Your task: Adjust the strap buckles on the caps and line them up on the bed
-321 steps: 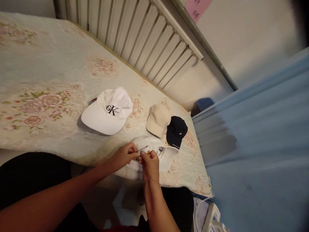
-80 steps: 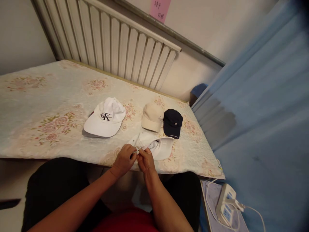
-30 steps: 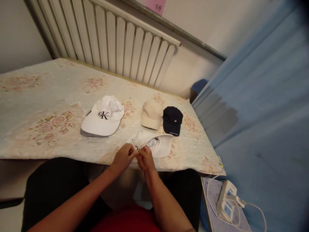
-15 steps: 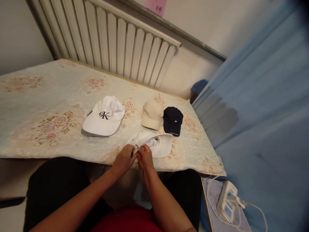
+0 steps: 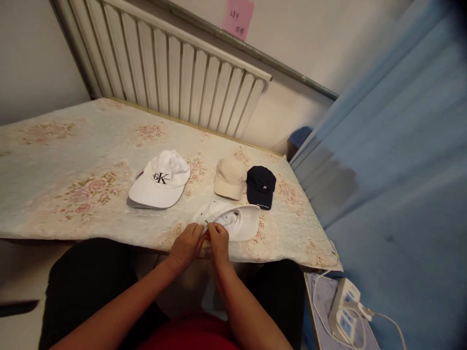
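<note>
A white cap [image 5: 237, 221] lies upside down at the near edge of the table [image 5: 73, 204], which is covered by a floral cloth. My left hand [image 5: 187, 244] and my right hand [image 5: 218, 240] meet at its back edge, both closed in a pinch on the cap's rear strap and small buckle. Farther back lie a white cap with a black logo [image 5: 160, 179], a beige cap [image 5: 228, 178] and a dark navy cap [image 5: 261, 185], the last two touching.
A white radiator [image 5: 175, 68] runs along the wall behind the table, with a pink note [image 5: 239, 18] above it. A blue curtain [image 5: 394, 160] hangs on the right. A white power strip [image 5: 345, 311] with a cord lies on the floor at lower right.
My hands have stayed pinched on the white cap's rear strap, with only small finger shifts. The view has tilted slightly. The other caps have not moved.
</note>
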{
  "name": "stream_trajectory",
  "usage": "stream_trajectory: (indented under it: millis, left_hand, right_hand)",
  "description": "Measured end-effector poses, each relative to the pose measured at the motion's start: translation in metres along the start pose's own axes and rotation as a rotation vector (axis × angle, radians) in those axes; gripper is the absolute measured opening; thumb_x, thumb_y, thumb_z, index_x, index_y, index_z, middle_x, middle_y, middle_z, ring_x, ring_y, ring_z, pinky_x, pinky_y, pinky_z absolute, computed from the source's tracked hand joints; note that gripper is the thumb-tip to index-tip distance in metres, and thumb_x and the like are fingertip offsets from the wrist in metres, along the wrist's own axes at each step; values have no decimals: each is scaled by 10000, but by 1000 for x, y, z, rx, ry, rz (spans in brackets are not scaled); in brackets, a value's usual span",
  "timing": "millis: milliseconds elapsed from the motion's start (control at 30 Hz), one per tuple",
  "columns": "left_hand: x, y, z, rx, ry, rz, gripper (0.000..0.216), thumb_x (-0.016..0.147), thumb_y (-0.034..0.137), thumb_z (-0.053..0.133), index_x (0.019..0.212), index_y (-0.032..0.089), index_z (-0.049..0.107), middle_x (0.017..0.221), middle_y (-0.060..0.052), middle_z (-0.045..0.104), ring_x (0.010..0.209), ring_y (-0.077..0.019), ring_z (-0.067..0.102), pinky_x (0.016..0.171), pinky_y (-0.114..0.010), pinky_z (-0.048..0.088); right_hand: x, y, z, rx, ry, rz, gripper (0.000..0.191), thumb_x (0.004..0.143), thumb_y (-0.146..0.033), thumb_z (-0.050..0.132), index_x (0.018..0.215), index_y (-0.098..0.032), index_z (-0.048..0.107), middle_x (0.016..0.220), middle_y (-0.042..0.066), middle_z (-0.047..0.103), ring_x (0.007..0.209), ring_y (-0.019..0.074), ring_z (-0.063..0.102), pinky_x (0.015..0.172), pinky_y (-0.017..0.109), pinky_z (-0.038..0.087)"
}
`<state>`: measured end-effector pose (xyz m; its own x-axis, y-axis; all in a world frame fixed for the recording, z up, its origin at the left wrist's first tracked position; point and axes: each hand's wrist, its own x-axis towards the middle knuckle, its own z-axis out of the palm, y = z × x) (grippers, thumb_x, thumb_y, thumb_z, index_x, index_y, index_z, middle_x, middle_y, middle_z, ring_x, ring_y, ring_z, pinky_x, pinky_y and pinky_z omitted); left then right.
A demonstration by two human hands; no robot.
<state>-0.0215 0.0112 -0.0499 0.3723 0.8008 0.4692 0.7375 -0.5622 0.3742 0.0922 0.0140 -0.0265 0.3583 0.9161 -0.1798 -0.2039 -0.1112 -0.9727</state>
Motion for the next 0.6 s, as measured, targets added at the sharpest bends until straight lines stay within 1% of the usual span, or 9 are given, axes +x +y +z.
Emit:
stream_trajectory:
  millis: [67,133,200,267,367,467,533,600]
  left_hand:
    - [-1,1,-1,-10,13,23,159,937,227,399,966,145,531,881,-77,544,854,-215,514,767,-362,494]
    - [-2,2,-2,-21,44,36,177,933,218,406,1026,136,531,912,-89,558,884,-222,517,800,-383,494]
    - [-5,1,-3,-17,102,22,233,915,208,434,1118,122,511,989,-115,569,949,-241,517,853,-423,484]
    - [-7,1,-3,-1,150,-8,325,891,204,468,1199,102,477,1081,-147,563,1026,-268,507,913,-472,462]
    - [-8,1,-2,9,175,-69,422,867,197,490,1269,82,433,1168,-178,536,1101,-292,484,961,-510,438]
    - [-3,3,0,-24,207,-120,450,875,167,457,1315,96,390,1243,-182,497,1162,-280,464,979,-480,447]
    - [1,4,1,-38,228,-134,457,875,134,434,1327,105,378,1260,-178,487,1184,-270,460,986,-460,451]
    - [5,4,1,-24,239,-128,462,857,89,414,1319,103,391,1229,-175,505,1165,-271,470,980,-466,452]
  right_hand:
    - [2,0,2,-2,-4,30,179,636,-297,646,548,-188,533,463,-87,464,481,89,429,483,208,355]
    - [5,-1,4,10,-18,73,207,621,-290,659,530,-196,499,426,-89,450,440,87,418,450,209,343]
    - [8,-4,5,36,-38,112,217,620,-277,651,524,-201,472,410,-84,461,414,87,424,435,209,351]
    - [9,-8,7,76,-58,133,209,621,-267,647,537,-199,469,419,-80,479,421,89,450,449,208,387]
    - [7,-18,9,157,-95,140,165,624,-252,651,590,-189,503,464,-77,507,462,91,496,492,212,441]
    - [4,-30,9,238,-147,157,108,638,-240,634,670,-171,557,540,-47,572,487,98,529,504,220,462]
    - [4,-36,8,280,-174,165,113,644,-228,623,726,-157,592,600,-19,618,508,104,554,514,227,472]
    - [4,-43,6,310,-190,169,122,642,-211,621,746,-150,610,631,-4,640,525,110,573,520,229,478]
